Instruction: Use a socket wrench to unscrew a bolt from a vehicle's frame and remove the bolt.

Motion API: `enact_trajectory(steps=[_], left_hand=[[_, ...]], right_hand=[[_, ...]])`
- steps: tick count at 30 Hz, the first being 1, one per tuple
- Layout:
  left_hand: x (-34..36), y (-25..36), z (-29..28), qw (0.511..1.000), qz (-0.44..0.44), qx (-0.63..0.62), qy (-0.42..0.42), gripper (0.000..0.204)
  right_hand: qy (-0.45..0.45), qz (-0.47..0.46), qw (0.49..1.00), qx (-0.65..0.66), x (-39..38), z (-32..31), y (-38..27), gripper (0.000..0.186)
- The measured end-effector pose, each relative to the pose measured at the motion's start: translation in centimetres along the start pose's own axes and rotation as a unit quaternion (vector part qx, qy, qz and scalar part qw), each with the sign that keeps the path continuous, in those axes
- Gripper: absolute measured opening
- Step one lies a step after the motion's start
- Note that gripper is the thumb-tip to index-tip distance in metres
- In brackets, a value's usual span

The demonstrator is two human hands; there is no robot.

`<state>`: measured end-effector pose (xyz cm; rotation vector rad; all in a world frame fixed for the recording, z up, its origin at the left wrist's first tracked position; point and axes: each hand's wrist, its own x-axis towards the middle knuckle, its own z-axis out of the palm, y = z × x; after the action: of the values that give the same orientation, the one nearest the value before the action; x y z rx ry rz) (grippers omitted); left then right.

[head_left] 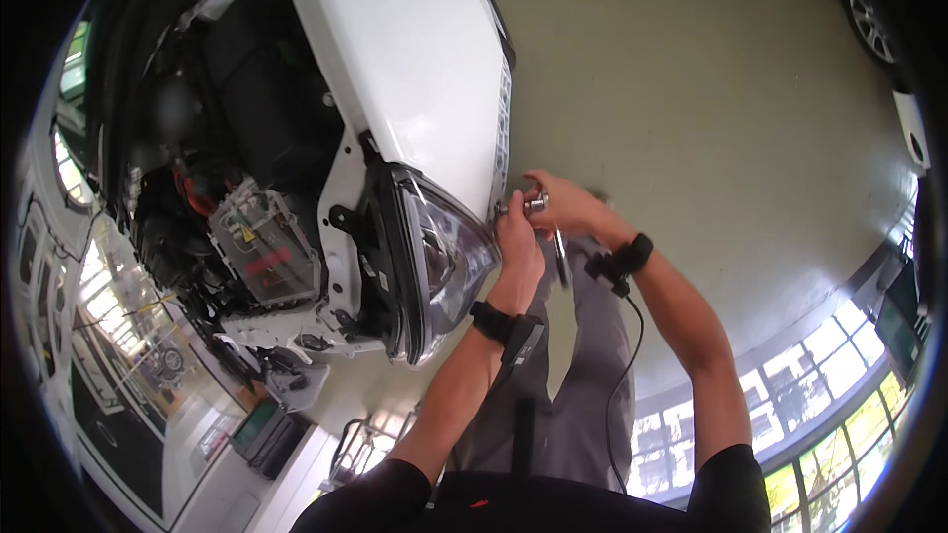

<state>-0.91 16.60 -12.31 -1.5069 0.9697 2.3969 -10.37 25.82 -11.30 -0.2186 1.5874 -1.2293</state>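
Beside the front corner of a white car, both my hands meet at a metal socket tool. My left hand (517, 235) is closed round a short socket piece (534, 204), which looks silvery and points toward the fender. My right hand (573, 209) grips what looks like a ratchet wrench, its handle (562, 259) hanging down below the fingers. The fingers partly hide the ratchet's head and the far end of the socket. Just left of my left hand is the clear headlight (444, 252), set in its black housing. I cannot tell whether the tool touches the car.
The white fender (415, 49) rises beyond the headlight. To the left, the engine bay (262, 237) lies exposed, with a silver unit and orange cables. Greenish floor (691, 89) stretches to the right, where another car's wheel (871, 25) shows. A cable (632, 375) hangs from my right wrist strap.
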Motion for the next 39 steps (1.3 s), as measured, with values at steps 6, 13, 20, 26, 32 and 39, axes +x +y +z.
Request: enact_trajectory(steps=[6,13,20,26,32,39], left_hand=[[-0.7,-0.3,1.0,0.995,0.095,0.024,0.019,0.042],[0.3,-0.9,-0.5,0.981,0.039,-0.180,-0.059,0.031],[-1.3,-0.3,2.1,0.986,0.034,-0.161,0.033,0.022],[-0.6,-1.6,-0.5,0.978,0.108,-0.160,-0.079,0.026],[-1.0,-1.8,0.7,0.984,0.112,-0.142,-0.007,0.020],[-1.4,-1.9,0.7,0.984,0.056,-0.169,0.019,0.024]], right_hand=[[0.034,-0.031,0.999,-0.013,0.0,0.7,1.3,0.070],[0.151,-0.096,0.955,-0.238,-0.4,0.9,0.0,0.065],[0.050,0.011,0.996,0.077,-0.9,0.8,2.5,0.050],[0.198,-0.280,0.908,-0.240,-2.0,2.4,4.5,0.046],[0.186,-0.169,0.968,-0.016,-1.7,3.0,4.3,0.046],[0.185,-0.162,0.964,-0.100,-2.6,3.0,4.7,0.041]])
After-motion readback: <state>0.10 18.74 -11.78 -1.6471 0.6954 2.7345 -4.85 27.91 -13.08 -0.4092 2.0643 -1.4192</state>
